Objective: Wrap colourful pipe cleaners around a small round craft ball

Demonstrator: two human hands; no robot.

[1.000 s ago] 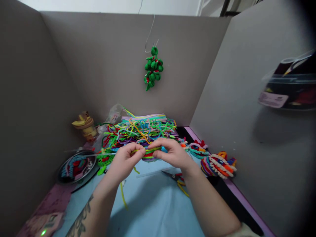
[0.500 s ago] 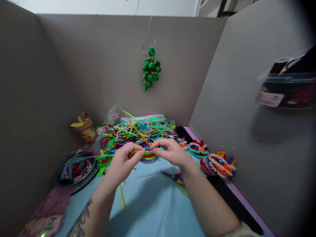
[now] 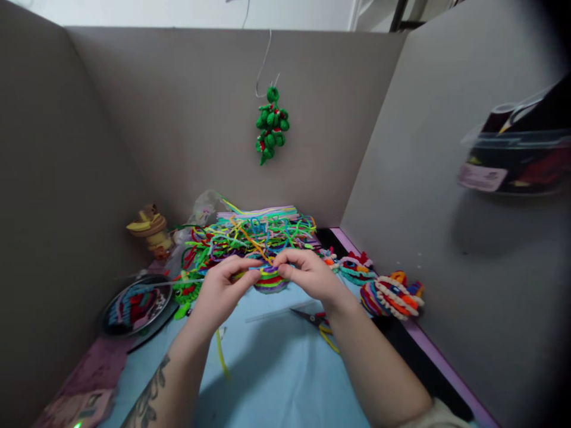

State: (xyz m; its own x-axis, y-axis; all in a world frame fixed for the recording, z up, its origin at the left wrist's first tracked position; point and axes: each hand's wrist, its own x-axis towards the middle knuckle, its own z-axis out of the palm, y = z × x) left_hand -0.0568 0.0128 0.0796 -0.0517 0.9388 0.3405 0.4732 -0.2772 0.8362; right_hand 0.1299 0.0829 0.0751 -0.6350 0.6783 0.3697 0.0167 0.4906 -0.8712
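Between my two hands is a small rounded piece of striped pipe cleaners (image 3: 271, 284), with purple, yellow, red and green rows. My left hand (image 3: 227, 282) pinches its left side with thumb and index finger. On the right side, my right hand (image 3: 306, 272) pinches the top edge, close to an orange pipe cleaner (image 3: 250, 235) that rises behind. My fingers cover part of the piece. Below, on the blue cloth, lie cutters (image 3: 312, 319) with red and yellow handles. A loose yellow pipe cleaner (image 3: 222, 355) lies near my left forearm.
A tangled heap of coloured pipe cleaners (image 3: 285, 229) lies at the back. Finished-looking striped pieces (image 3: 395, 295) sit at right, a round tray (image 3: 172, 292) at left. Grey panels (image 3: 178, 119) enclose three sides. A green ornament (image 3: 272, 125) and a pouch (image 3: 513, 157) hang there.
My left fingertips have shifted slightly on the striped piece, and less of the yellow strand shows by them. The right hand keeps its pinch. The view has moved a little.
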